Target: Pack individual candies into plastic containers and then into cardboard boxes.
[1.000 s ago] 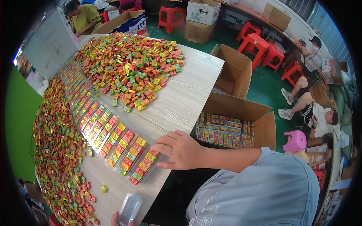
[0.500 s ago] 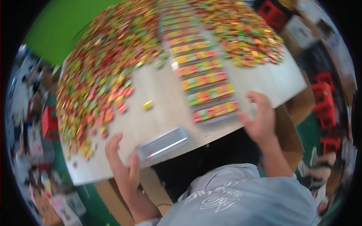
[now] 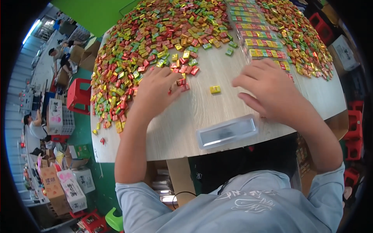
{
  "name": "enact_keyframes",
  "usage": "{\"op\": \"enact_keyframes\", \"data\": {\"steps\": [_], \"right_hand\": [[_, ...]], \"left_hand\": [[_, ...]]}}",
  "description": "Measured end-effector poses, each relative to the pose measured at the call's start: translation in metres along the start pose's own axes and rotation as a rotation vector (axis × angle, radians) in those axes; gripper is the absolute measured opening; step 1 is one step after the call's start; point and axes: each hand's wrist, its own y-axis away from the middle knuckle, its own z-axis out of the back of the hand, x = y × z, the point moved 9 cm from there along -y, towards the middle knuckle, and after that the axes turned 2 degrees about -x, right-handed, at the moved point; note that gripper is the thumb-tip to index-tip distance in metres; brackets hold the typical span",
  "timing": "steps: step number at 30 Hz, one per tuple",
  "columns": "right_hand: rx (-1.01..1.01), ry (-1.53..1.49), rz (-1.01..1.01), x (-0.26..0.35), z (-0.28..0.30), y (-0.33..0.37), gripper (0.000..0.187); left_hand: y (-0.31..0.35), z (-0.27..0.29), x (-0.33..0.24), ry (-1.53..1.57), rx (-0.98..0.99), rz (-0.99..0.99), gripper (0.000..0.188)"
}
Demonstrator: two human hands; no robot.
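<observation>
My left hand (image 3: 157,92) is over the near edge of a big heap of small wrapped candies (image 3: 167,35) in red, yellow, green and orange. Its thumb and fingers are apart beside a few red candies (image 3: 185,87), and its fingertips are partly hidden. My right hand (image 3: 268,91) hovers with thumb and fingers spread, in front of a column of clear trays filled with candy rows (image 3: 264,43), hiding the nearest ones. Between my hands a single yellow candy (image 3: 215,89) lies on the table. Closer to me sits an empty clear plastic tray (image 3: 227,132) at the table's front edge.
Another candy heap (image 3: 307,46) covers the right side of the pale wooden table (image 3: 167,143). Red stools (image 3: 79,96) stand left and right of it. Cardboard boxes (image 3: 52,186) and people at work are farther off to the left.
My left hand has moved forward to the candy heap. My right hand has swung inward over the table, in front of the tray column. The view has shifted, too.
</observation>
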Motion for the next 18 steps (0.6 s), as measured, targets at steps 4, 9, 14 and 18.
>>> {"op": "enact_keyframes", "data": {"steps": [4, 9, 14, 18], "right_hand": [[0.198, 0.006, 0.01, -0.008, -0.058, -0.026, 0.027], [0.3, -0.011, -0.002, -0.003, -0.095, -0.039, 0.027], [0.298, -0.144, 0.099, 0.023, -0.098, -0.047, 0.022], [0.182, -0.141, 0.124, 0.029, -0.105, -0.055, 0.02]], "left_hand": [[0.006, -0.004, -0.007, 0.025, 0.074, 0.018, 0.024], [0.008, -0.009, -0.004, 0.04, 0.013, -0.003, 0.023], [0.01, -0.01, -0.01, 0.036, -0.031, 0.006, 0.023], [0.01, -0.008, -0.014, 0.065, -0.028, -0.014, 0.024]]}}
